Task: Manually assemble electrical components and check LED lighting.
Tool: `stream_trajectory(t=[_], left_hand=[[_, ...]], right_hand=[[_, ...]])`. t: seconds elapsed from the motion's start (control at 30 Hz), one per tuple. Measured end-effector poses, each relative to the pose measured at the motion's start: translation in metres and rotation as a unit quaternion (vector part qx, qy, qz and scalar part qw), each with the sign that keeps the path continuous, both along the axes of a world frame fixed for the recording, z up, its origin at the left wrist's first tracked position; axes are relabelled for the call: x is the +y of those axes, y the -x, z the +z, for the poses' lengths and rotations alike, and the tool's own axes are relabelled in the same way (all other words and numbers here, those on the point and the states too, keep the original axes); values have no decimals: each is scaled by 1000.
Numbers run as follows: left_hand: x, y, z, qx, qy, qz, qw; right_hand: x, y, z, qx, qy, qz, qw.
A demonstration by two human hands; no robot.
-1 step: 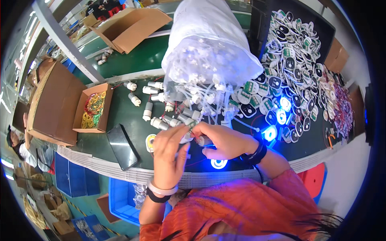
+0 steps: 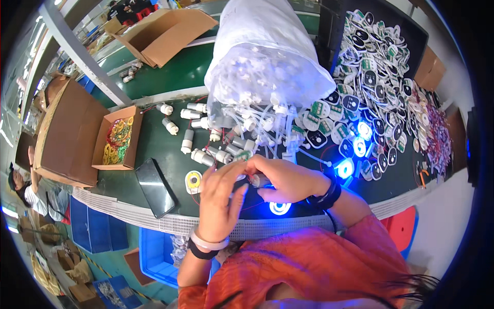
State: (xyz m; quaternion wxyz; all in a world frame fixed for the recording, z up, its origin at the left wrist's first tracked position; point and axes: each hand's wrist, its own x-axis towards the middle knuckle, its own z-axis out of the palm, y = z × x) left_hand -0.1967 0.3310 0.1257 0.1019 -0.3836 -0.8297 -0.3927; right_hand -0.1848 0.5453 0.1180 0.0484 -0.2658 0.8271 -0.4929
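Note:
My left hand [image 2: 218,198] and my right hand [image 2: 288,181] meet at the bench's near side, fingertips almost touching. Between my right thumb and fingers sits a small grey cylindrical motor [image 2: 260,180], with thin red wires beside it. The left fingers pinch together close to those wires; what they grip is mostly hidden. A white piece with a yellow ring [image 2: 194,181] lies left of my left hand. Under my right hand, a round light [image 2: 280,207] glows blue. Just beyond my fingers lie several grey-and-white motors [image 2: 219,154].
A white bag [image 2: 267,31] spills clear tubes with white fittings. Circuit-board pieces [image 2: 370,77] are heaped right, near glowing rings [image 2: 360,147]. A black phone [image 2: 155,188] and a small carton [image 2: 116,166] of coloured rings lie left. A blue bin [image 2: 154,257] stands below the edge.
My left hand has shifted slightly right, uncovering more of the white piece with the yellow ring. My right hand keeps its hold on the motor.

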Motion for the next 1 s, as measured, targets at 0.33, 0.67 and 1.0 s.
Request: stream_trajectory(t=[0.33,0.67,1.0], left_hand=[[5,9,-6,-60,30,15,998],[-28,22,-13,-211,33,-107,971],[-18,22,-21,-202,-61,-62,976]], right_hand=[[17,2,2,20,-27,37,999],[19,1,2,-13,-77,98,992],[-15,1,-5,-53,-4,57,997]])
